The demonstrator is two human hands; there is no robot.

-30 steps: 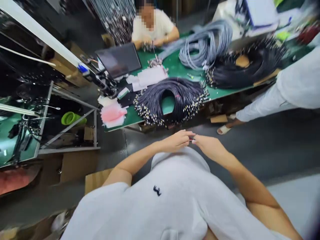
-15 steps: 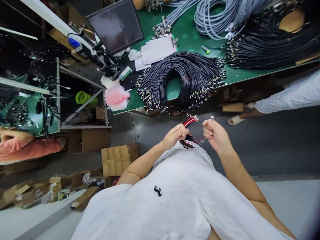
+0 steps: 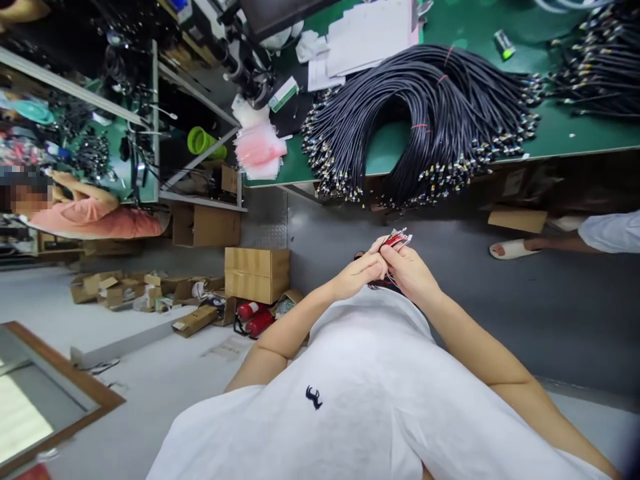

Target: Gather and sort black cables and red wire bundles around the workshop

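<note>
My left hand (image 3: 361, 272) and my right hand (image 3: 411, 273) meet in front of my chest, both closed around a small bundle of thin red and black wires (image 3: 396, 239) with metal tips. The tips stick up above my fingers. The wires' lower part is hidden between my hands and my white shirt (image 3: 370, 400). A green table (image 3: 575, 137) stands ahead, beyond a strip of grey floor. On it lies a big arched bundle of black cables (image 3: 425, 113) with metal ends.
More black cables (image 3: 595, 63), papers (image 3: 370, 33) and pink bags (image 3: 260, 150) lie on the table. Cardboard boxes (image 3: 256, 273) and red extinguishers (image 3: 253, 319) sit on the floor at left. A person in pink (image 3: 95, 217) works far left. Another person's sandalled foot (image 3: 510, 250) stands at right.
My right hand has come back to my left hand and both now grip the wire bundle together. The view has tilted down and swung left, away from the table.
</note>
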